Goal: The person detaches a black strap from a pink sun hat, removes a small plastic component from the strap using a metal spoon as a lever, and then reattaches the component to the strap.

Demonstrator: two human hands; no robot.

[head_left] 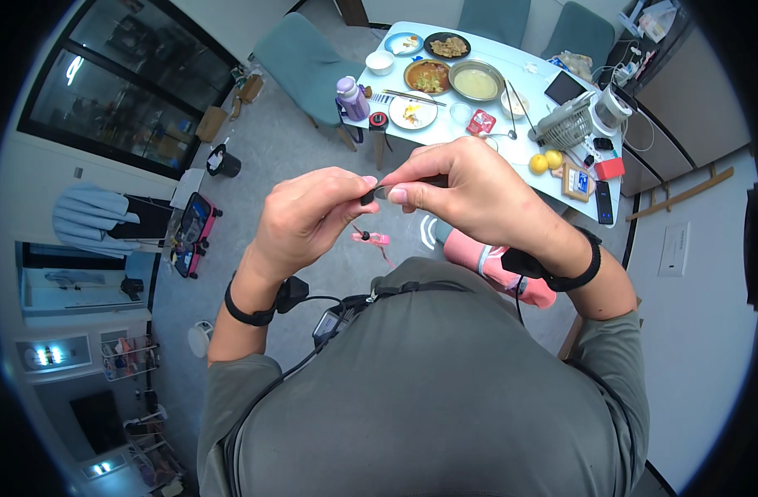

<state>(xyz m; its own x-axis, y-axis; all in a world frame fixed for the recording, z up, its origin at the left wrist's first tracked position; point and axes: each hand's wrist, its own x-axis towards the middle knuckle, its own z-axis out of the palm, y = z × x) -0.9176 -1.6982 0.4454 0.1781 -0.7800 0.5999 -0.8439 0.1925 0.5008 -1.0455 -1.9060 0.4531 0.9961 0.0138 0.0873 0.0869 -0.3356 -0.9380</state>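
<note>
Both my hands are raised close together over the floor, short of the table. Between the thumb and fingers of my left hand (pixel 306 217), a small black piece (pixel 367 198) is pinched. Fingertips of my right hand (pixel 462 184) close on a thin dark strip with a greyish edge (pixel 380 191), which meets the black piece; its exact kind is not clear. More of something dark shows inside the right palm. Just under the fingertips appears a pink strap with a dark bead-like part (pixel 372 238); whether it hangs or lies on the floor I cannot tell.
Ahead stands a white table (pixel 519 147) with dishes, a metal pot (pixel 476 80), a purple bottle (pixel 352 98), a fan (pixel 565 124) and yellow fruit (pixel 546 161). Teal chairs (pixel 304 62) surround it. An open suitcase (pixel 195 234) and black bin (pixel 223 161) are left; a pink bundle (pixel 495 263) sits right.
</note>
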